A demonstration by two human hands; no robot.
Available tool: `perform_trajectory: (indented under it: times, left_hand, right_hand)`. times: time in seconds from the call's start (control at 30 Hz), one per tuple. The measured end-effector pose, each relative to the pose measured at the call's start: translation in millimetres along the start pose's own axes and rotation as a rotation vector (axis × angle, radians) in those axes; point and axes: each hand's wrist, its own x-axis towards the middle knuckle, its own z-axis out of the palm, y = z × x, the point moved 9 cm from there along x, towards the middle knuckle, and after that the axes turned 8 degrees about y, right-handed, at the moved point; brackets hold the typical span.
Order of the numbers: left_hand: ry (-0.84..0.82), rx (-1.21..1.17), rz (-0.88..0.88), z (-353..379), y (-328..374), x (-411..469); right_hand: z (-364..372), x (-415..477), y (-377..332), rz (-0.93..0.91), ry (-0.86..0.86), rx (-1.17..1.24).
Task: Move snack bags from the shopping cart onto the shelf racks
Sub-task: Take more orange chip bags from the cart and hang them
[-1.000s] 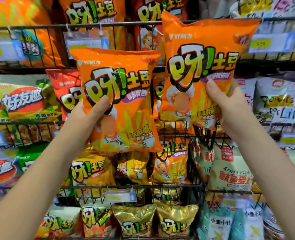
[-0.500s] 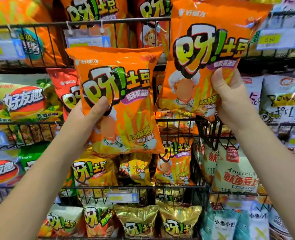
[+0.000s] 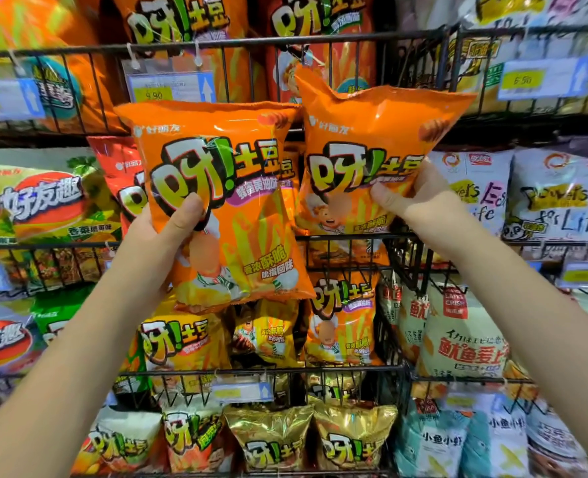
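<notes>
Orange left bag fills left hand, right bag the right hand.

On the orange foil snack bag at left: 呀!土豆 in big yellow-green letters, 好丽友 in white at the top corner, 蜂蜜黄油味 on a purple band, 香浓酥脆 吮指回味 low down. Same 呀!土豆 and 好丽友 on the orange foil snack bag at right — purple band there unreadable. On the blue-and-white price tag: 9.90. On the blurred price tag further right: 6.50. 好友趣 on the green-and-yellow bag. "Life" in scrawled black letters on the white bag. LANG CRISP on a red patch of the cream bag — 鱿鱼爱上 below it. 小鱼小虾 on the pale teal bag. 呀!土豆 again on the gold foil bags.
</notes>
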Motion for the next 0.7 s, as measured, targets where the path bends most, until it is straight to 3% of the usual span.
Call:
perform_trajectory:
  times: [0.27,0.53,0.7]
  left_hand:
    - [0.010,0.031,0.027,0,-4,1]
    - [0.029,0.105,0.044,-3,-9,6]
    - [-0.013,0.101,0.048,2,-12,8]
  right_hand:
    - [-7,2,8,0.041,-0.148,-0.438]
    - [-6,20,16,0.084,-0.400,-0.664]
    - [-5,18,19,0.114,-0.456,-0.779]
